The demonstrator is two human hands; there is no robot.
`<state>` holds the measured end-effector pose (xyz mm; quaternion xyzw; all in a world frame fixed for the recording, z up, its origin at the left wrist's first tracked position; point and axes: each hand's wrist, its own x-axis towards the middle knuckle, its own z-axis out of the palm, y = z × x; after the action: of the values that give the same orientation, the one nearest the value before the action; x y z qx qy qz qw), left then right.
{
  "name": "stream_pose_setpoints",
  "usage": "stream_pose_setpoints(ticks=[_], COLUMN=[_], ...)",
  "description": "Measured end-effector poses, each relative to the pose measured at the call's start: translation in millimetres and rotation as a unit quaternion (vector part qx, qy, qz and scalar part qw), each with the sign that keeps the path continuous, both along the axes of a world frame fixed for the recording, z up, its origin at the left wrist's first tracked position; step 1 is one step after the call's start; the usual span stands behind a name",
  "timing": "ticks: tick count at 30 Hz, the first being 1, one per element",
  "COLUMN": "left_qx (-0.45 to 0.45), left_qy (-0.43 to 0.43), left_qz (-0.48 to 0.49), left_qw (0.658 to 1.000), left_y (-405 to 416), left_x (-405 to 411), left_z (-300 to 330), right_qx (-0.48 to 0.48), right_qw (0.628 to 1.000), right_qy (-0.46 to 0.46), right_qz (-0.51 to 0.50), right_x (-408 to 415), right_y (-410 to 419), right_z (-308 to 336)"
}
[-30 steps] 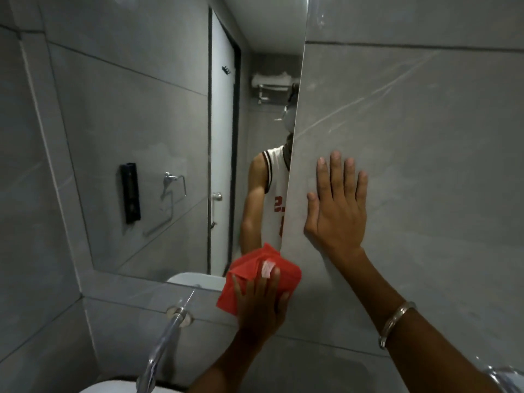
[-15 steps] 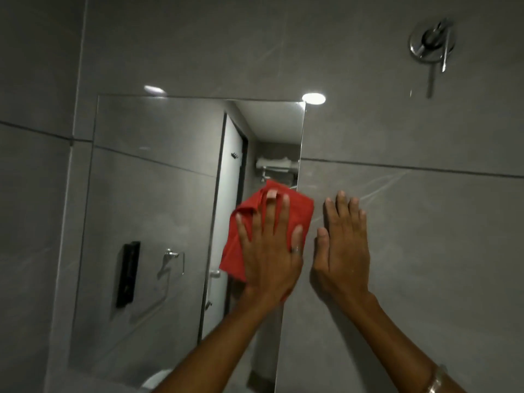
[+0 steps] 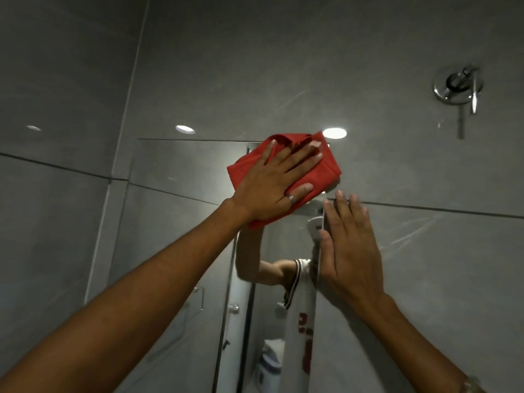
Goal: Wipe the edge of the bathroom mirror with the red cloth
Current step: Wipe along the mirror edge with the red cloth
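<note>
The left hand (image 3: 279, 184) lay flat, fingers spread and extended, pressing a crumpled red cloth (image 3: 326, 165) against the top right corner of the frameless rectangular wall mirror (image 3: 181, 222); it did not clutch the cloth but pinned it under the palm, with a ring visible on one finger. The cloth bunched out past the fingertips toward twelve o'clock and covered the mirror's upper corner, spilling slightly onto the grey tiled wall (image 3: 425, 265). At about five o'clock from the cloth, the right hand (image 3: 350, 251) rested open and flat on the tile just beside the mirror's right edge, fingers together and pointing up, holding nothing; whether its thumb actually touched the mirror's edge was hard to tell at that angle. A round chrome wall valve with a lever handle (image 3: 456, 86) sat well apart at two o'clock from the cloth. The mirror reflected a raised arm and a white sleeveless jersey with red numerals. A metal bracelet (image 3: 470, 384) showed on the right wrist at the frame's lower edge.
</note>
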<state>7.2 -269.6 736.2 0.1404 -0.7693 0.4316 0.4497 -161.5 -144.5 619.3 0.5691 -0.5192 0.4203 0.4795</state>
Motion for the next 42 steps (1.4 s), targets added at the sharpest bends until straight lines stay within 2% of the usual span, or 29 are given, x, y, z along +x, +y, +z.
stream_pose_setpoints(ticks=[3,5,10,15,19,22,25,33,38,42], left_qx=[-0.014,0.009,0.118,0.216,0.283,0.297,0.297,0.286,0.292,0.344], left_qy=[-0.023,-0.008,0.140,0.337,0.417,0.429,0.415,0.375,0.406,0.429], left_qz=[0.010,0.004,0.005,-0.040,-0.058,-0.056,-0.056,-0.027,-0.005,-0.002], left_qw=[1.000,1.000,0.983,0.916,0.862,0.851,0.858,0.881,0.866,0.835], left_y=[-22.8,-39.9,-79.5,-109.7,-119.8,-117.6,-109.7,-103.1,-96.7,-83.1], left_x=[30.7,60.5,139.4,182.0,191.9,189.8,183.0,172.9,168.6,167.7], left_z=[4.0,5.6,-6.0,-39.5,-53.1,-68.3,-99.6,-268.3,-366.7,-426.4], right_qx=[0.022,0.025,0.027,0.030,0.028,0.029,0.025,0.019,0.011,0.006], right_qw=[0.999,0.998,0.997,0.994,0.993,0.992,0.993,0.988,0.988,0.989], right_qy=[0.019,0.018,0.034,0.051,0.056,0.055,0.049,0.063,0.069,0.049], right_qz=[-0.041,-0.049,-0.064,-0.097,-0.102,-0.108,-0.107,-0.138,-0.138,-0.141], right_x=[3.8,1.2,-2.0,-3.2,-2.9,-3.6,-2.8,-12.5,-20.6,-21.7], right_y=[-1.4,-2.7,-9.8,-10.1,-11.1,-12.3,-14.1,-15.7,-15.4,-17.3], right_z=[2.9,2.0,-3.0,-4.0,-4.2,-10.5,-23.4,-99.1,-140.0,-157.0])
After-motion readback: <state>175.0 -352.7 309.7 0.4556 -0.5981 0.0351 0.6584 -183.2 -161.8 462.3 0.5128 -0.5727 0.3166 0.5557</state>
